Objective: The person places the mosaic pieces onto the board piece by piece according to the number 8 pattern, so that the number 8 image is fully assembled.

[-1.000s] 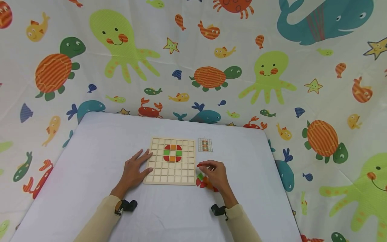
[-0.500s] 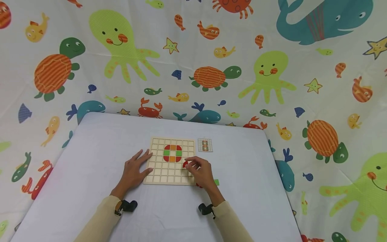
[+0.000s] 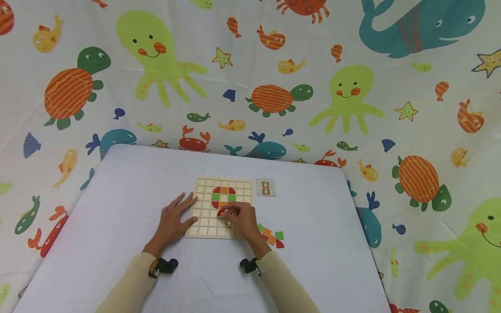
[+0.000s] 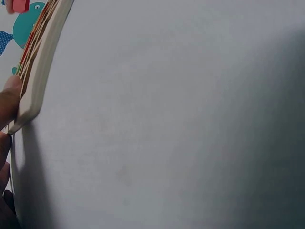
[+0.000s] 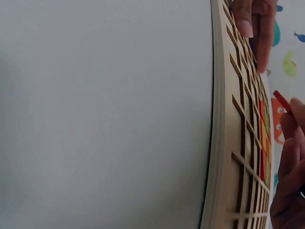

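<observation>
My left hand [image 3: 171,224] rests with spread fingers at the left edge of a pale wooden grid board [image 3: 203,230]; its thumb [image 4: 10,98] lies on the frame in the left wrist view. Between thumb and fingertips, my right hand [image 3: 243,222] pinches a red rounded-corner tile [image 3: 221,213], seen edge-on above the grid in the right wrist view. That tile is just below a ring of tiles set in the board: red rounded corners, orange at top and bottom, a green square [image 3: 215,197] on each side. The hand covers the ring's lower right corner.
Loose green, orange and red tiles [image 3: 271,239] lie on the white tabletop [image 3: 325,261] right of the board. A small card [image 3: 265,188] with a printed grid pattern lies beyond the board's right edge. A curtain with sea animals [image 3: 270,56] hangs behind the table.
My right hand has carried the red tile leftward from beside the board to over its grid, below the ring. The loose tiles now show more fully. My left hand stays in place.
</observation>
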`<state>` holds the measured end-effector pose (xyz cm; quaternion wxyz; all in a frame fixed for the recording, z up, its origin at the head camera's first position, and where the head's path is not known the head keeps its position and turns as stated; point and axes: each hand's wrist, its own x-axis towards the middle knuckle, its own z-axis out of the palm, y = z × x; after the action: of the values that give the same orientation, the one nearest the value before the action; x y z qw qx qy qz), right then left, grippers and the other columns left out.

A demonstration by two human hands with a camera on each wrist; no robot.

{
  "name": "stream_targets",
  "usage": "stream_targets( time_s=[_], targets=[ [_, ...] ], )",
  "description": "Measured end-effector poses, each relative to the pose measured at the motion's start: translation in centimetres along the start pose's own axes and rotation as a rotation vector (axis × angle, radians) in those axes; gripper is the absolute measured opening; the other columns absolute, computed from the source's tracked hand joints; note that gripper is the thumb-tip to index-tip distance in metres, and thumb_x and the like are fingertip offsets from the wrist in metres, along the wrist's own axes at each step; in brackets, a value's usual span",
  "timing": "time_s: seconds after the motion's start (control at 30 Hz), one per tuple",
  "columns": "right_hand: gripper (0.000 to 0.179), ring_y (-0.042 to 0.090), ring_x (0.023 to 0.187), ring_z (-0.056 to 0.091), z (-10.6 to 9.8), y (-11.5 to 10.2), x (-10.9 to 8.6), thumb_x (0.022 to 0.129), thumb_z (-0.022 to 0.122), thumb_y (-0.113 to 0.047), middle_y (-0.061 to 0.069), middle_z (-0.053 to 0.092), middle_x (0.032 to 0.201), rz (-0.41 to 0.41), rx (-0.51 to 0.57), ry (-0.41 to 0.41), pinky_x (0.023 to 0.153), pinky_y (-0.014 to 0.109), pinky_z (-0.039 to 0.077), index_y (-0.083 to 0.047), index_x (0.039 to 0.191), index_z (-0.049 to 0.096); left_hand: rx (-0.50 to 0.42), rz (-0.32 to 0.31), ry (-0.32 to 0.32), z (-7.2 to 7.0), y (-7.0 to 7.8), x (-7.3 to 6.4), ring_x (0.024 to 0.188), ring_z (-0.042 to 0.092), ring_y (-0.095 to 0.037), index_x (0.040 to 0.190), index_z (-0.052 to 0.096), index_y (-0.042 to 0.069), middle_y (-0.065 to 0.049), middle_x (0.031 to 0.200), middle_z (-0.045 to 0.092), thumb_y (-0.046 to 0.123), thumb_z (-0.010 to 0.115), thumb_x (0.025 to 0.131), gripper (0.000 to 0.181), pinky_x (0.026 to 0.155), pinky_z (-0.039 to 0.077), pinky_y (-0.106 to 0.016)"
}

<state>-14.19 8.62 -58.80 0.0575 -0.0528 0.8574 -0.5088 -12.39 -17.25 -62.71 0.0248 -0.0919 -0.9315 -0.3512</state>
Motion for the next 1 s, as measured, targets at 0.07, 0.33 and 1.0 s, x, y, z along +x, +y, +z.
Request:
stream_targets(
  time_s=[0.07,0.33,1.0],
  targets=[
    [0.016,0.003,0.070,0.060,0.6,-0.1,0.2,0.090,0.087,-0.021,-0.005,0.075,0.079,0.007,-0.015,-0.006,0.060,0.020,0.049,-0.017,0.105,0.086,0.001,0.000,0.001,0.0,0.0,0.0,0.159,0.029,-0.045,0.157,0.052,0.011,-0.016,0.169,0.042,0.019,0.082,0.092,0.073,0.115,0.026,-0.071],
    [0.013,0.001,0.070,0.063,2.4,-0.5,0.8,0.089,0.087,-0.020,-0.009,0.075,0.077,0.063,-0.108,0.022,0.062,0.023,0.048,-0.021,0.102,0.086,0.009,0.005,0.008,0.2,-0.3,0.0,0.159,0.030,-0.045,0.157,0.052,0.011,-0.016,0.169,0.043,0.020,0.083,0.092,0.073,0.115,0.026,-0.071],
    [0.009,0.002,0.072,0.058,3.1,-1.4,1.0,0.089,0.087,-0.022,-0.013,0.072,0.076,0.101,-0.247,0.039,0.064,0.025,0.044,-0.023,0.098,0.087,0.016,0.000,0.000,0.3,-0.5,0.1,0.160,0.029,-0.044,0.158,0.051,0.013,-0.014,0.170,0.041,0.022,0.082,0.093,0.073,0.116,0.026,-0.071]
  ],
)
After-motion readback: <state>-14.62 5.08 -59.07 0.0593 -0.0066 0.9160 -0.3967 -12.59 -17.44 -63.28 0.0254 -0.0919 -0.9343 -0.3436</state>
